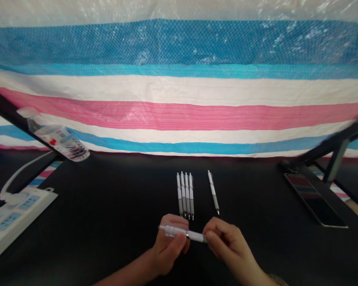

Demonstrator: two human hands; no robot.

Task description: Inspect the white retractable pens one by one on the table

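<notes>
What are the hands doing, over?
Left hand and right hand: both on one white click pen. Four pens lined up, another pen apart. Nothing seen blocking either hand.

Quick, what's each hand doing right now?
Left hand: closed, holding a white pen by its clip-end half.
Right hand: closed, pinching the same pen's other end.

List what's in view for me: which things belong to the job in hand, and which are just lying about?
Likely the job's:
held pen, in left hand and right hand
four pens in a row
lone pen

Likely just lying about:
phone
bottle
power strip
</notes>
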